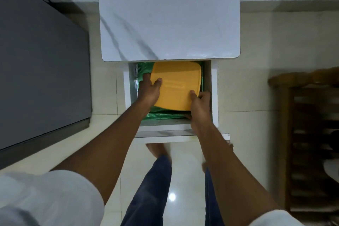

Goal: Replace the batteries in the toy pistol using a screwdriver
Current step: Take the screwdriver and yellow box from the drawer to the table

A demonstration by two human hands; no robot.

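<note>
Both hands grip a yellow lidded box (176,86) inside an open white drawer (214,93) lined with green plastic (165,114): left hand (148,91) at its left edge, right hand (200,104) at its near right corner. The box shows no readable writing. Toy pistol and screwdriver are not visible.

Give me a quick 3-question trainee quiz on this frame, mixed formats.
1. True or false: both hands hold the yellow container.
2. Multiple choice: the container sits in A) the open drawer, B) the white tabletop, C) the floor.
3. Fill in: the lining under the container is ____ in colour.

Key: 1. True: the left hand grips its left edge, the right hand its near right corner. 2. A. 3. Green: the green lining.
</note>
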